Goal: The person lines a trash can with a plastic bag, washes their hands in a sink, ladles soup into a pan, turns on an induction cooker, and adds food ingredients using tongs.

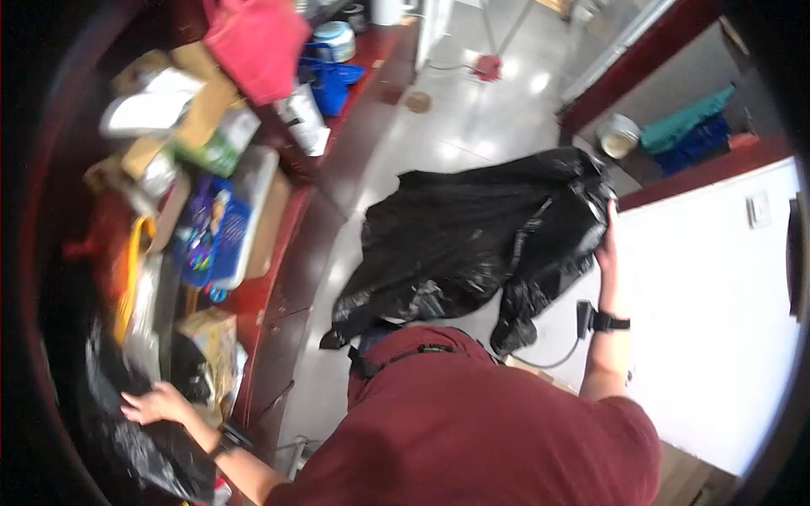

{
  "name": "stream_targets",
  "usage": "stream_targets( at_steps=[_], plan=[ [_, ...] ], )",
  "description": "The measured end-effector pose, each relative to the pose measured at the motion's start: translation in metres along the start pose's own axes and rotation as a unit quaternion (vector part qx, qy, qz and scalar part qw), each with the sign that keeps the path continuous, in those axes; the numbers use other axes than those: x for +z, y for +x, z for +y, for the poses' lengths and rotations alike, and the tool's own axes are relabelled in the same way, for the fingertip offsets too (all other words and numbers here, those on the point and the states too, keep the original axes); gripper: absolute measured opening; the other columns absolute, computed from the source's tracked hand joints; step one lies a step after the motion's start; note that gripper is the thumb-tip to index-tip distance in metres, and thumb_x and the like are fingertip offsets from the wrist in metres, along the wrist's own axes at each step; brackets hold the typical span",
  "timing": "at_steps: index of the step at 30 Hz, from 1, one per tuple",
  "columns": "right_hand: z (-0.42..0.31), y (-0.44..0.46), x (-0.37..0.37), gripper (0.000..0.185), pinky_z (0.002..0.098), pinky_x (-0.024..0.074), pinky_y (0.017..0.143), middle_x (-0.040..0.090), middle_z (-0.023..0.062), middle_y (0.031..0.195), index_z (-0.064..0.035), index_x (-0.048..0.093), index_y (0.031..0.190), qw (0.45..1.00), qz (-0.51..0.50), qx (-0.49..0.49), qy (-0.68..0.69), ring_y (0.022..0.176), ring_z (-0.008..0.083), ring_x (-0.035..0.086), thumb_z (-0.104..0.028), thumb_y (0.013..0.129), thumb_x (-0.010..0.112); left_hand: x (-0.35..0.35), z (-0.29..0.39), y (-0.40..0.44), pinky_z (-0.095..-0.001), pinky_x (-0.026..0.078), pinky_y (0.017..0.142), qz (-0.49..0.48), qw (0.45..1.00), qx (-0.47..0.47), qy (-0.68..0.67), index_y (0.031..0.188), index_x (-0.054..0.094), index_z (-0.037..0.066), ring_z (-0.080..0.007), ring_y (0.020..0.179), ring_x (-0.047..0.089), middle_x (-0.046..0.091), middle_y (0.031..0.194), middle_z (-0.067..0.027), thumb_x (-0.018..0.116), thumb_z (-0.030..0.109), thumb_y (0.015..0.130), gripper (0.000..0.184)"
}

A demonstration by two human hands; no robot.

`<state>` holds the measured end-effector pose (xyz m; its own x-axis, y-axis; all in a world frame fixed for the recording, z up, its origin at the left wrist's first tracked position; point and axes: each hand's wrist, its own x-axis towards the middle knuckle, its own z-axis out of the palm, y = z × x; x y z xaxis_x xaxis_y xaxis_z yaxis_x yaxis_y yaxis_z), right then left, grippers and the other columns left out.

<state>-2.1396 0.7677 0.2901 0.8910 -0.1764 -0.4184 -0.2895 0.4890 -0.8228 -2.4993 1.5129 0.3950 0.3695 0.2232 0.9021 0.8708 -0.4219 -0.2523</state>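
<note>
A large black plastic bag [447, 236] hangs spread out in front of my body, above the grey floor. At its right end my right hand [606, 240] is closed on the plastic, partly hidden by its edge. My left hand [156, 405] is stretched out at the lower left, fingers apart, beside another dark plastic bag [139, 447] by the shelf. Whether its fingertips touch that bag is unclear.
Shelves on the left hold a blue basket [232, 240], a cardboard box [211, 337], a red bag [257, 46] and a blue item [329, 84]. A white panel [700, 337] stands at right, with a bucket [618, 137] and teal cloth [688, 118] beyond it.
</note>
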Motion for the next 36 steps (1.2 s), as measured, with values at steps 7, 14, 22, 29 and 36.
stream_targets(
  at_steps=[7,14,22,29,36],
  plan=[
    [-0.062,0.036,0.055,0.052,0.0361,0.0412,0.089,0.054,0.0106,0.115,-0.0037,0.048,0.118,0.998,0.024,-0.040,-0.043,0.102,0.0231,0.054,-0.044,0.085,0.048,-0.014,0.255,-0.068,-0.0407,0.030,0.094,-0.167,0.822,0.042,-0.542,0.110,0.044,0.000,-0.0308,0.109,0.037,0.037,0.114,-0.0167,0.055,0.006,0.076,0.037],
    [-0.075,0.037,0.043,0.054,0.0391,0.0440,0.087,0.053,0.0129,0.115,-0.0031,0.047,0.118,0.991,0.074,-0.110,-0.003,0.104,0.0245,0.053,-0.047,0.086,0.042,0.031,0.500,-0.087,-0.0391,0.033,0.093,-0.464,0.524,0.179,-0.692,0.113,0.048,0.005,-0.0313,0.111,0.040,0.041,0.119,-0.0156,0.056,0.003,0.073,0.041],
    [-0.096,0.048,0.024,0.048,0.0368,0.0457,0.084,0.054,0.0116,0.114,-0.0042,0.049,0.115,0.963,0.027,-0.227,0.143,0.098,0.0244,0.056,-0.043,0.089,0.039,-0.084,0.771,-0.076,-0.0510,0.020,0.099,-0.387,0.381,0.452,-0.708,0.136,0.015,0.013,-0.0373,0.122,0.029,0.028,0.135,-0.0156,0.076,0.034,0.058,0.101],
    [-0.202,0.154,-0.007,0.053,0.0352,0.0391,0.091,0.051,0.0109,0.116,-0.0008,0.044,0.119,0.962,0.073,-0.250,0.079,0.106,0.0228,0.050,-0.042,0.087,0.045,-0.180,0.947,-0.097,-0.0326,0.044,0.076,-0.618,0.174,0.455,-0.617,0.097,0.058,-0.003,-0.0269,0.082,0.059,0.062,0.081,-0.0176,0.055,0.014,0.077,0.027],
    [-0.222,0.387,0.017,0.051,0.0310,0.0378,0.087,0.052,0.0089,0.109,0.0043,0.044,0.116,0.939,0.088,-0.147,-0.297,0.100,0.0165,0.047,-0.036,0.086,0.049,-0.197,1.114,-0.009,-0.0259,0.040,0.083,-0.760,-0.001,0.117,-0.639,0.126,0.036,0.000,-0.0140,0.096,0.051,0.052,0.113,-0.0079,0.048,0.005,0.082,0.046]
  ],
)
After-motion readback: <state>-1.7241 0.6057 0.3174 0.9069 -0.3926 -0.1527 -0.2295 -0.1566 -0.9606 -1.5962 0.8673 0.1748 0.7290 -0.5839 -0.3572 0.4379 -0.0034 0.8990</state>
